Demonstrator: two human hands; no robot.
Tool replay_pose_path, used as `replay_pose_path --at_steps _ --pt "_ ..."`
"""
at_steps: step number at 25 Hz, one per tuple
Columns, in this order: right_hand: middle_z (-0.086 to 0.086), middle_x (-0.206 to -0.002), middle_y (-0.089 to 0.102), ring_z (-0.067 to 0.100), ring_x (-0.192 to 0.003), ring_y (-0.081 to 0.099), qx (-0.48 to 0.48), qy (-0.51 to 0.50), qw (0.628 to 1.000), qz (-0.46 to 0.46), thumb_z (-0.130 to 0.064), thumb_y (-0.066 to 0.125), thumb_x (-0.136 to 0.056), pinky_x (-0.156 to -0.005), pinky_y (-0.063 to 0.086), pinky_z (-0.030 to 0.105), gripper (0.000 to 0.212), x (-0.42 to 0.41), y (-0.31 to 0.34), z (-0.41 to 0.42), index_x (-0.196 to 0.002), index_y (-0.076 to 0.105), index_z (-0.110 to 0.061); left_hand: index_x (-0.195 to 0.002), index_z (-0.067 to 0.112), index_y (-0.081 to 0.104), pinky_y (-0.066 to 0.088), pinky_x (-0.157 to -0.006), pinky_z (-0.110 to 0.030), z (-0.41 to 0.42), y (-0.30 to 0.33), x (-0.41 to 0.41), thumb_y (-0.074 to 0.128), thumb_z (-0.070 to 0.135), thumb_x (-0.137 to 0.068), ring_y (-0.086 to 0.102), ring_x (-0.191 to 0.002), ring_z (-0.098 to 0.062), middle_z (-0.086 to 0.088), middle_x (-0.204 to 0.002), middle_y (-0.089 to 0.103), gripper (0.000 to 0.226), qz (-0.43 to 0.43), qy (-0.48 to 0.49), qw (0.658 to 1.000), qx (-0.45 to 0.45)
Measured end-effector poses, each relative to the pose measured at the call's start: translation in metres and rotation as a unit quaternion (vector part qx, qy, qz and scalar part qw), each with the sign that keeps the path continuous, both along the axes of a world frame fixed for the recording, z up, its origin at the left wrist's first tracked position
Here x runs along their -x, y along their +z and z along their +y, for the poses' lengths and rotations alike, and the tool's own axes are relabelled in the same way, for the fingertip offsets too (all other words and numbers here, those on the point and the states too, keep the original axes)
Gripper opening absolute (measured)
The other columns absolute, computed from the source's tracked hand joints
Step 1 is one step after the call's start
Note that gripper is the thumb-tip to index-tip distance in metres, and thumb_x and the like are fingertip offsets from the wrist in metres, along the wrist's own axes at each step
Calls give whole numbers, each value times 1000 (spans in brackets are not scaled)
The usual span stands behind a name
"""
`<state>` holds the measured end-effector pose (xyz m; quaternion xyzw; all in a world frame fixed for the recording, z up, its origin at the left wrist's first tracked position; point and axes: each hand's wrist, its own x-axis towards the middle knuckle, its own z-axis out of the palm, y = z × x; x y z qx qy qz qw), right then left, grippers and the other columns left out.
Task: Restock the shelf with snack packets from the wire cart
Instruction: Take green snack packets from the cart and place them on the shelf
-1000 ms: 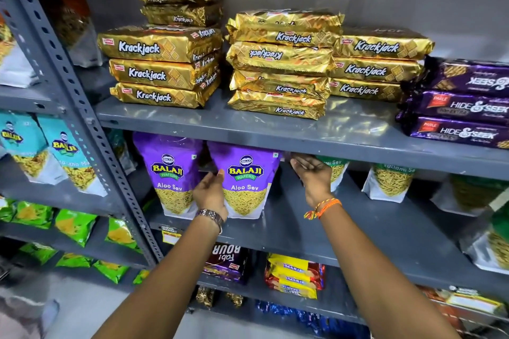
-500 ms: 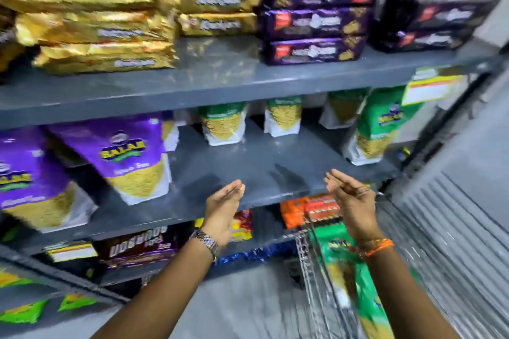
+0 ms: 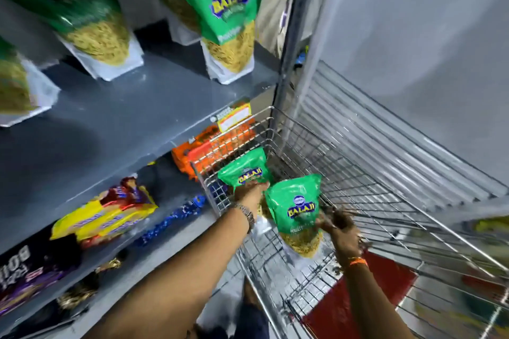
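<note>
Both my arms reach down into the wire cart (image 3: 366,162) at the lower right. My left hand (image 3: 249,191) grips a green Balaji packet (image 3: 243,169) near the cart's near-left corner. My right hand (image 3: 337,224) holds a second green Balaji packet (image 3: 296,209) by its right side, lifted above the cart's floor. Up on the grey shelf (image 3: 132,118) to the left stand more green Balaji packets (image 3: 230,16), with bare shelf in front of them.
Below the grey shelf lie orange packets (image 3: 198,151), yellow and red packets (image 3: 107,217) and dark purple ones (image 3: 24,272). A metal shelf upright (image 3: 292,36) rises just left of the cart. A grey wall (image 3: 413,36) stands behind it. Something red (image 3: 358,303) lies under the cart.
The view has swung right and down from the shelf to the cart. Both hands, empty and open before, have dropped into the cart and each has closed on a green packet.
</note>
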<state>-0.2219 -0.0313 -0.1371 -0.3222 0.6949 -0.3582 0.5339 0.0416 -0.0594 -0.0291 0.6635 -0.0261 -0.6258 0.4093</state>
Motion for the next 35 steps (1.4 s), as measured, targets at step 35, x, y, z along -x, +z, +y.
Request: replay_pose_path --at_steps 35 --pt "21 -105 76 24 -87 75 217 375 893 -123 13 83 -65 -74 62 34 44 -227 286 -79 -106 68 12 -92 7 70 59 -70 -26 34 271 -160 66 11 -87 74 -72 -10 -1 -82 78 7 -44 152 910 384"
